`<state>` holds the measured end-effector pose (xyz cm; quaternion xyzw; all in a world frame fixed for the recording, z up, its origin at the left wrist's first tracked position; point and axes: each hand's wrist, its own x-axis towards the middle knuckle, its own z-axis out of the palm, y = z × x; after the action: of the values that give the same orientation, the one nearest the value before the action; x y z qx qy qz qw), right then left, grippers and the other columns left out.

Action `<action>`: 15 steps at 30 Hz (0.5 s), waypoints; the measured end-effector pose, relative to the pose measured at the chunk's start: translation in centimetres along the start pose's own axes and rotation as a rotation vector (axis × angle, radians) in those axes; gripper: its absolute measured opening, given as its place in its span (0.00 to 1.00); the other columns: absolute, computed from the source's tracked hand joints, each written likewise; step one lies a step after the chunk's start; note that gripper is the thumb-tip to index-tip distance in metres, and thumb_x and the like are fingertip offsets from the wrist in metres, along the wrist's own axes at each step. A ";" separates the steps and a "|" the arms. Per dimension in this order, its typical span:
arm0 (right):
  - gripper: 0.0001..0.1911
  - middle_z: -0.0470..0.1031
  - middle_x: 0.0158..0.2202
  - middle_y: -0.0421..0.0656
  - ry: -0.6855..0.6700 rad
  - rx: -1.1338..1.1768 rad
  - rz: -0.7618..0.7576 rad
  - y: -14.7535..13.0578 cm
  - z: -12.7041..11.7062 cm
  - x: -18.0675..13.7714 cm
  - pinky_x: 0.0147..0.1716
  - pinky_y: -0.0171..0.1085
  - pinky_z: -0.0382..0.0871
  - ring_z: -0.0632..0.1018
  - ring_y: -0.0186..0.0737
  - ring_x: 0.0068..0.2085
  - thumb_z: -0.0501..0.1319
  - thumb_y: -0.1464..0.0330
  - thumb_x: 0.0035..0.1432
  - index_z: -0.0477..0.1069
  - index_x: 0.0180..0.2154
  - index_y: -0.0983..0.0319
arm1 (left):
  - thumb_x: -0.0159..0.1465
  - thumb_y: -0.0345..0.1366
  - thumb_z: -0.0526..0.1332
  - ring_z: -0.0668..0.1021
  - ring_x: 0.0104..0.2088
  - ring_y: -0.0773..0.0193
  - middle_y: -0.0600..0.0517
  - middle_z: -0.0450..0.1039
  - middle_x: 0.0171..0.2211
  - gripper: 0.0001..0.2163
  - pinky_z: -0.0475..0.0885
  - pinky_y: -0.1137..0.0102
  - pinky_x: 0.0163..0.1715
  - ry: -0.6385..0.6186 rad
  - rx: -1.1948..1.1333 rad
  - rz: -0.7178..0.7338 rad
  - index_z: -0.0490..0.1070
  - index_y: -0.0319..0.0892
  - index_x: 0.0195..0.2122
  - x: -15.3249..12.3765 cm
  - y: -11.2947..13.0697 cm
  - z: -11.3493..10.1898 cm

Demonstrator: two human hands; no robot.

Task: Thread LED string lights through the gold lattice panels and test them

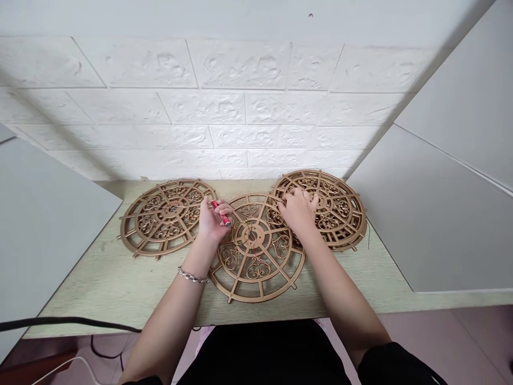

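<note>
My left hand (214, 220) is closed around a short red cylinder with silvery ends (221, 213); its exact kind is unclear. It is over the left edge of a round gold openwork frame (260, 297), which has spokes, scrollwork and thin red and yellow wires (252, 238) at its hub. My right hand (300, 209) has its fingers curled at the upper right rim of this middle frame, where it meets a stack of similar frames (340, 222). The fingertips are partly hidden, but thumb and forefinger appear to grip the rim.
More gold round frames (160, 214) lie at the left of the pale green wooden table (100, 289). A white brick-pattern wall (244, 107) closes the back, with grey panels on the left (48, 224) and right (436, 214). A black cable (72, 321) crosses the front left edge.
</note>
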<state>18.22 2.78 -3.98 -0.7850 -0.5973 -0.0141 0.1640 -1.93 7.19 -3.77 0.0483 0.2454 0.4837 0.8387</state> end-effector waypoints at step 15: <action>0.11 0.71 0.36 0.54 -0.111 0.050 -0.077 -3.0 -4.0 5.4 0.30 0.37 0.64 0.73 0.46 0.36 0.48 0.72 0.59 0.67 0.37 0.68 | 0.63 0.43 0.48 0.64 0.12 0.75 0.60 0.55 0.12 0.13 0.54 0.81 0.12 -0.250 -0.062 -0.028 0.58 0.39 0.28 -1.1 0.2 0.0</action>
<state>17.64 7.42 1.66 -0.7565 -0.6355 0.0380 0.1494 -2.54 6.37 -3.34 0.0788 0.1247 0.4695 0.8705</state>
